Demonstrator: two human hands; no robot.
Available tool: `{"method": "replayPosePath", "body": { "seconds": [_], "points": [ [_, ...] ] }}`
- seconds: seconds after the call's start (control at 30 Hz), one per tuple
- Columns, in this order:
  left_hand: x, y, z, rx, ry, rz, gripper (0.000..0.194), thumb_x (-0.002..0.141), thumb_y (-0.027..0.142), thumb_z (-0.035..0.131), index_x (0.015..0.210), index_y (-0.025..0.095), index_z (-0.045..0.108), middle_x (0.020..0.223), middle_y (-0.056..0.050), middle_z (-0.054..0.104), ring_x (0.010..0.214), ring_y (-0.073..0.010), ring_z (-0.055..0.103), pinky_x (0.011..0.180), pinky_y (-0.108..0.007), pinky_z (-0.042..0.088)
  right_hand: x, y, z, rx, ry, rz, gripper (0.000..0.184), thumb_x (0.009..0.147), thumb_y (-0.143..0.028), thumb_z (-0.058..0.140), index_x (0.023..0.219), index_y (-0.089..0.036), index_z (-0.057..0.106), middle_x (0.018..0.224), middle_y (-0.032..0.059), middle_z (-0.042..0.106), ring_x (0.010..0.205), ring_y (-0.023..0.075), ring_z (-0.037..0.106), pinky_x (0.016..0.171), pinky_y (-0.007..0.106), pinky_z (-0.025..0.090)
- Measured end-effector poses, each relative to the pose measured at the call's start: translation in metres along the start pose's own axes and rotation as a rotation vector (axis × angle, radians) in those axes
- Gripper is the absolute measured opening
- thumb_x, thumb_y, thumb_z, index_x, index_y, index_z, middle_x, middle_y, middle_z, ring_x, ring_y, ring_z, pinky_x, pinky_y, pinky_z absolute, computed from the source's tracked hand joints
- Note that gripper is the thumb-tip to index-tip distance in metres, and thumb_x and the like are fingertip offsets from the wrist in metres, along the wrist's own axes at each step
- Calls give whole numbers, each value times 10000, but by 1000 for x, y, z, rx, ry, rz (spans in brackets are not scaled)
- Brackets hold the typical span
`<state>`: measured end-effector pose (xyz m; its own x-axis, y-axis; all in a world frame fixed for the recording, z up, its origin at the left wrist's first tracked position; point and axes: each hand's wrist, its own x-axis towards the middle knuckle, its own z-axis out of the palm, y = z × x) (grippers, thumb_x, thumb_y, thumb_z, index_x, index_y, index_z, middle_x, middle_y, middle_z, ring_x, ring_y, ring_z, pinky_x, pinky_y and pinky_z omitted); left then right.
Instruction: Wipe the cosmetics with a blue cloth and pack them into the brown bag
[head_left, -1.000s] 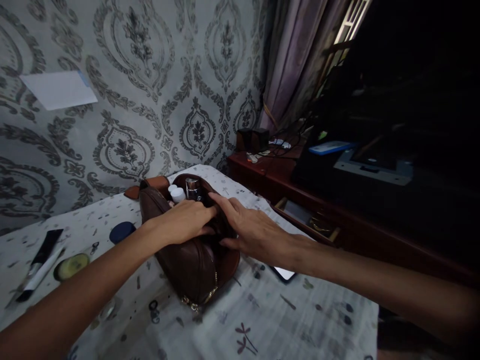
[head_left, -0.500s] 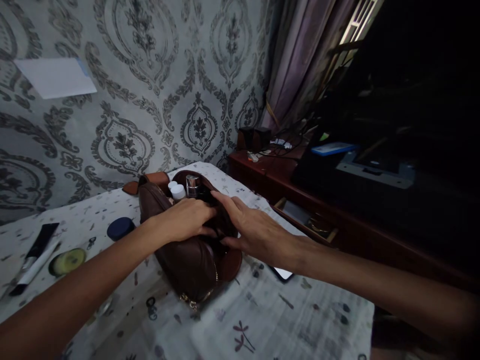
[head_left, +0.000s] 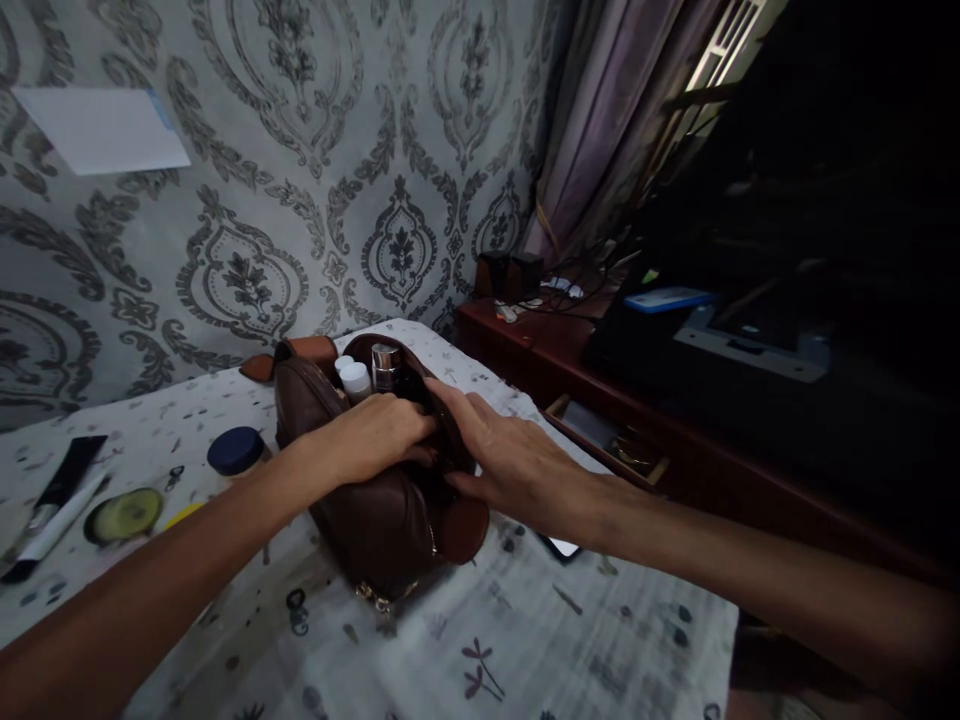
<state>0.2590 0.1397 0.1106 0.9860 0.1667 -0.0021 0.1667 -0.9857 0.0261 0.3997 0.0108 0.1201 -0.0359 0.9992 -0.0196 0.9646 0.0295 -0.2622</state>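
A brown leather bag (head_left: 360, 525) lies unzipped on the patterned cloth. My left hand (head_left: 379, 435) reaches into its opening, fingers curled downward; the fingertips and anything in them are hidden. At the bag's right rim, my right hand (head_left: 499, 455) grips the edge, index finger and thumb spread along it. Inside, at the far end, stand a white-capped bottle (head_left: 355, 378), a smaller white cap (head_left: 343, 362) behind it and a dark bottle with a silver cap (head_left: 386, 362).
Left of the bag are a navy-lidded jar (head_left: 237, 450), a round yellow-green container (head_left: 135, 515), a black tube (head_left: 75, 470) and a white-handled brush (head_left: 64, 525). A phone-like object (head_left: 562, 547) lies under my right wrist. An open drawer (head_left: 607, 440) juts from the red-brown desk (head_left: 525, 340).
My left hand has shifted slightly inside the bag, and the thumb sits a little higher. The view has tilted slightly, and a yellow object now shows beside my left forearm.
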Motion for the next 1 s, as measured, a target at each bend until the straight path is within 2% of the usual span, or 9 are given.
{"method": "replayPosePath", "body": {
  "seconds": [0.13, 0.27, 0.43, 0.5, 0.6, 0.67, 0.73, 0.83, 1.0],
  "points": [
    [2, 2, -3, 109, -77, -54, 176, 878, 285, 665, 1001, 167, 711, 1000, -112, 753, 936, -295, 712, 735, -343, 510, 6, -5, -1, -94, -37, 60, 931, 821, -180, 628, 1561, -242, 67, 1246, 147, 551, 932, 279, 667, 743, 364, 480],
    [3, 4, -6, 143, -90, -83, 195, 872, 288, 669, 1022, 167, 698, 1013, -116, 749, 944, -303, 708, 734, -345, 502, 8, -9, -2, -109, -66, 76, 937, 823, -178, 615, 1560, -265, 43, 1252, 138, 537, 945, 267, 658, 738, 340, 452],
    [-11, 1, -17, 32, -41, -145, 225, 894, 259, 626, 1096, 161, 638, 1010, -92, 734, 898, -246, 689, 693, -296, 455, 7, -6, -1, -91, -44, 72, 934, 822, -202, 625, 1553, -286, 49, 1257, 130, 542, 933, 259, 660, 706, 318, 432],
    [-21, 1, -26, -63, -26, -149, 160, 913, 287, 599, 1024, 184, 648, 920, -41, 727, 824, -199, 667, 666, -264, 425, 7, -4, -1, -83, -36, 65, 939, 815, -211, 631, 1549, -294, 52, 1260, 127, 543, 923, 254, 661, 694, 310, 428],
    [-33, 7, -42, -127, -146, -164, 155, 904, 323, 609, 821, 209, 674, 776, 11, 688, 748, -160, 627, 651, -239, 389, 6, -4, -2, -69, -36, 52, 941, 808, -218, 639, 1546, -296, 60, 1250, 124, 550, 920, 252, 658, 694, 312, 431],
    [-37, 13, -50, -76, -254, -209, 132, 867, 326, 653, 799, 220, 690, 762, 8, 679, 760, -174, 623, 647, -246, 377, 6, -5, -3, -60, -39, 45, 947, 804, -215, 644, 1546, -290, 61, 1252, 125, 549, 929, 255, 655, 702, 318, 436],
    [-36, 18, -54, -31, -332, -215, 119, 825, 314, 696, 926, 253, 709, 821, 2, 696, 805, -197, 634, 652, -252, 383, 5, -5, -4, -55, -37, 41, 948, 802, -213, 644, 1547, -286, 61, 1254, 126, 548, 935, 259, 652, 706, 325, 440],
    [-33, 22, -52, -14, -402, -150, 414, 765, 249, 728, 1168, 312, 653, 954, -3, 725, 876, -218, 657, 687, -256, 419, 5, -5, -4, -51, -34, 36, 945, 801, -220, 641, 1548, -281, 65, 1255, 130, 546, 935, 259, 651, 705, 325, 439],
    [-28, 29, -43, 57, -520, -71, 435, 782, 137, 613, 1198, 264, 623, 1057, -55, 736, 910, -248, 686, 732, -297, 472, 7, -3, 0, -41, -15, 24, 951, 788, -218, 651, 1545, -299, 82, 1235, 121, 547, 915, 245, 649, 699, 314, 434]
  ]
}}
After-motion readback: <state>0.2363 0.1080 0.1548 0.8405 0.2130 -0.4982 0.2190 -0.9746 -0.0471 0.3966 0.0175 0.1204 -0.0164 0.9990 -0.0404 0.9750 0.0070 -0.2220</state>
